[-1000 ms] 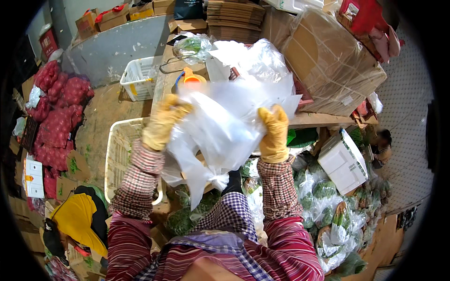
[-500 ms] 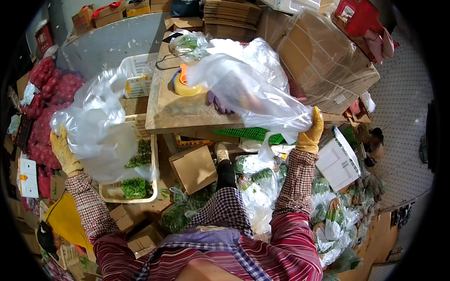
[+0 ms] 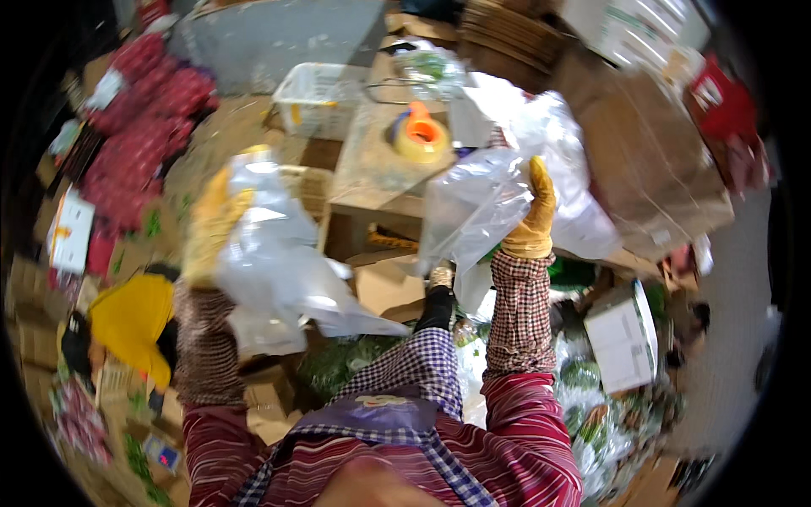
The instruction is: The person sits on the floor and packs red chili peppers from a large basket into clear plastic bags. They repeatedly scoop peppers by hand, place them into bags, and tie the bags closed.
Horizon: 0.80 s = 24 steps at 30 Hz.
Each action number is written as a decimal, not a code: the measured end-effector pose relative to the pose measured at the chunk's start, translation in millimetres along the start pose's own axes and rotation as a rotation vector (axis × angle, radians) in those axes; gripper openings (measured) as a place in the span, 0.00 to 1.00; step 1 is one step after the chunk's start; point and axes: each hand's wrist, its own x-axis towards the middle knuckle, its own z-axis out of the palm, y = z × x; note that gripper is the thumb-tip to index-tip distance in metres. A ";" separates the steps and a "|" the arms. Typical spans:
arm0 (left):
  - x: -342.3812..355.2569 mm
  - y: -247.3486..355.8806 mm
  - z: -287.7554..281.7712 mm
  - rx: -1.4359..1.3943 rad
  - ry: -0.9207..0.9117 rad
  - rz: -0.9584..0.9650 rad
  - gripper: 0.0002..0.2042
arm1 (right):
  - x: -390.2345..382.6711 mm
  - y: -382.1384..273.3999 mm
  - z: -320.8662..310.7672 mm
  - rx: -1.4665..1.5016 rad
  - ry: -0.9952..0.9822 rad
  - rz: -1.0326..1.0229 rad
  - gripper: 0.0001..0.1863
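Both of my hands wear yellow work gloves and are held out in front of me. My left hand (image 3: 215,228), blurred by motion, is closed on a crumpled clear plastic bag (image 3: 274,262) that hangs to its right. Another sheet of clear plastic bag (image 3: 473,198) is gripped in my right hand (image 3: 532,220), over the near edge of the wooden table (image 3: 363,165). Whether the two pieces of plastic join is not visible. On the table stands a tape dispenser (image 3: 422,139) with an orange top, beyond the right-hand plastic. More plastic bags (image 3: 562,160) lie right of it.
A white crate (image 3: 317,97) stands left of the table; red net sacks (image 3: 139,152) are piled farther left. At right are a large wrapped carton (image 3: 655,160), a white box (image 3: 621,338) and bagged vegetables (image 3: 587,431). A cardboard box (image 3: 389,287) sits under the table's front.
My left hand has swung up and right with its bag, closer to my right hand. The right hand has risen slightly. The whole view has turned toward the left.
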 end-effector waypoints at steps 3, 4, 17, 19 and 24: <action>-8.2 -18.1 -1.0 -0.282 -0.158 -0.160 0.26 | 13.5 108.0 41.3 -0.862 -0.413 -0.547 0.15; -12.4 -31.0 -9.8 -0.206 -0.210 -0.175 0.27 | 20.5 137.8 45.0 -1.443 -0.478 -0.919 0.15; -287.7 -109.7 -68.3 0.078 0.560 -0.828 0.20 | -110.3 359.8 58.7 -0.717 -0.691 0.778 0.14; -345.5 -107.7 -69.7 -0.417 1.068 -0.423 0.18 | -113.6 368.5 11.5 -0.796 -0.522 0.716 0.15; -492.9 -95.2 -74.2 -1.186 1.643 0.057 0.22 | -161.9 414.3 11.3 -0.775 -0.695 0.798 0.12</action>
